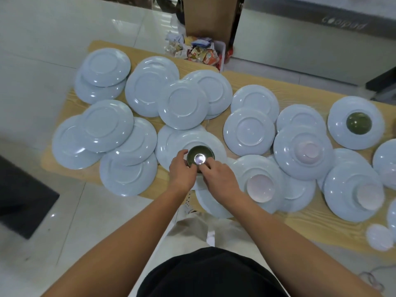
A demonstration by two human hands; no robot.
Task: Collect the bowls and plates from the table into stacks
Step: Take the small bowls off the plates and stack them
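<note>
Several pale blue plates lie overlapping across a wooden table point(304, 224). A small dark green bowl point(200, 154) sits on a blue plate point(216, 144) near the table's front edge. My left hand point(182, 170) grips the bowl's left rim and my right hand point(218, 175) grips its near right rim. Another green bowl point(359, 122) rests on a plate point(340, 133) at the far right. Pink bowls point(260, 187) point(307, 151) point(369, 196) sit on plates at the right.
A white bin of crumpled wrappers point(199, 51) and a cardboard box point(211, 16) stand beyond the table's far edge. A small white dish point(380, 236) lies at the front right. Tiled floor surrounds the table; a dark mat point(19, 202) is at the left.
</note>
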